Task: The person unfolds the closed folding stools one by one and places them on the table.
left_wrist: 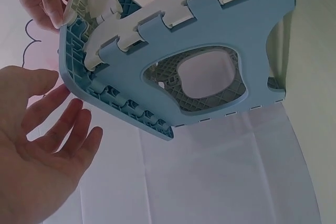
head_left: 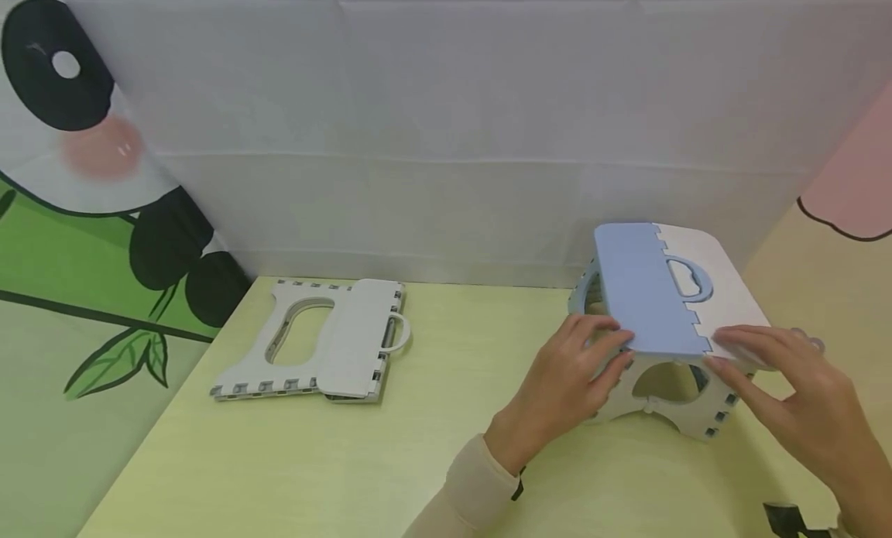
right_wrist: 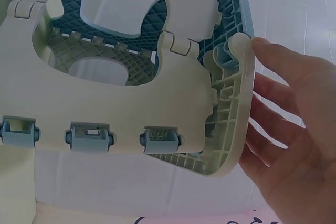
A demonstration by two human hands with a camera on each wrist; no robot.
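A folding step stool (head_left: 644, 290) stands opened out on its legs at the right of the table, its top half blue and half white, with a blue carry handle in the middle. My left hand (head_left: 567, 371) is at the front left corner of the blue half, fingertips touching its edge; the left wrist view shows this hand (left_wrist: 50, 135) with loosely bent fingers. On the white half's front edge lies my right hand (head_left: 801, 391), fingers extended over the top and thumb at the rim. The right wrist view shows that hand (right_wrist: 294, 108) against the top's rim.
A second folding stool (head_left: 351, 340), white and folded flat, lies on the left of the pale yellow table (head_left: 334, 468). Behind the table hangs a white cloth (head_left: 453, 120). A printed cartoon backdrop (head_left: 77, 259) covers the left side.
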